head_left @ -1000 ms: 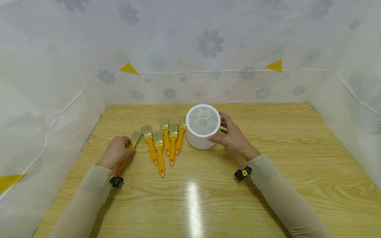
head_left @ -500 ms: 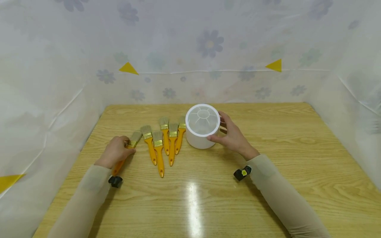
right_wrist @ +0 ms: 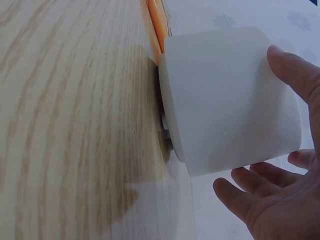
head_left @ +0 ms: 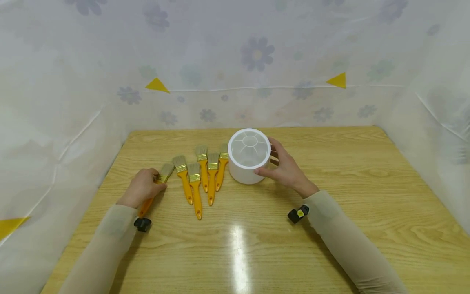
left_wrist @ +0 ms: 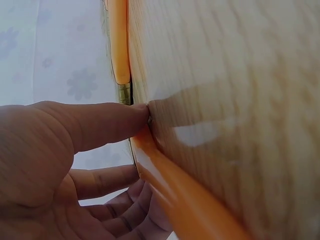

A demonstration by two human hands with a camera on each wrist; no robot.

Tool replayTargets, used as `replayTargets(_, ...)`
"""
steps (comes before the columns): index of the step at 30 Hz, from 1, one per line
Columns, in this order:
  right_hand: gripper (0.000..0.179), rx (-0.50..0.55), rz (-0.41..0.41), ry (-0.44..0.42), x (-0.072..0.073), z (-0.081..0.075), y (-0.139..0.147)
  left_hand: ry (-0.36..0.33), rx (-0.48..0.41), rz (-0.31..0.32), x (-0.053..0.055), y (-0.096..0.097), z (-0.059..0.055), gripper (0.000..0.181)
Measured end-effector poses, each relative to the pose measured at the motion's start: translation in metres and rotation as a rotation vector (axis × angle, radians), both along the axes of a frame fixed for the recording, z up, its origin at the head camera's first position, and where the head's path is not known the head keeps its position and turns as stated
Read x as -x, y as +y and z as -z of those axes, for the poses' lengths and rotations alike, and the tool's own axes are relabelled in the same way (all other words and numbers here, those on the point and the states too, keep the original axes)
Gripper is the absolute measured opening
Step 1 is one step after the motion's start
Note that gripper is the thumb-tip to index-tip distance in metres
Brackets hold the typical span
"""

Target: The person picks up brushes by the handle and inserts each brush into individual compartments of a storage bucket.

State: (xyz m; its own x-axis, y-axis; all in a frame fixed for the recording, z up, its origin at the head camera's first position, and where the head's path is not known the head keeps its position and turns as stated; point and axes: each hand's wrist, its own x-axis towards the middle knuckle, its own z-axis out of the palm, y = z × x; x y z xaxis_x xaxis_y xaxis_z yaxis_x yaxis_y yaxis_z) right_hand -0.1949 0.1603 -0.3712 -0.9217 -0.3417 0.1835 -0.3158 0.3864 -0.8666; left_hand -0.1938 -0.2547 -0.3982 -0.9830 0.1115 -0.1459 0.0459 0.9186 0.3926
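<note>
At the left of the head view my left hand [head_left: 140,187] pinches a flat paintbrush [head_left: 167,171] near the top of its orange handle. Its pale bristles point away, up and right. The left wrist view has the thumb and index finger at the handle [left_wrist: 175,192], close to the tabletop. My right hand [head_left: 288,170] holds a white round container [head_left: 244,174] from its right side, thumb on the near wall and fingers round the far side. The container stands upright, with thin ribs spreading from a ring inside it.
Several more orange-handled paintbrushes [head_left: 197,198] lie fanned out between the left hand and the container, bristles toward the back. One of them reaches the container's left side. The wooden table [head_left: 279,249] is enclosed by pale flowered sheeting [head_left: 216,53] at the back and sides.
</note>
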Motion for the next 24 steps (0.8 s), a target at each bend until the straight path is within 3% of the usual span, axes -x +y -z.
replayTargets(14,0.094,0.01,0.004,-0.004,0.0001,0.0017,0.0004,0.021,-0.028,-0.024,-0.0004,-0.0017,0.0005,0.053)
replayTargets(24,0.094,0.009,0.003,-0.003,0.0008,0.0021,0.0009,0.111,-0.087,-0.021,-0.0019,0.0025,-0.0085,0.052)
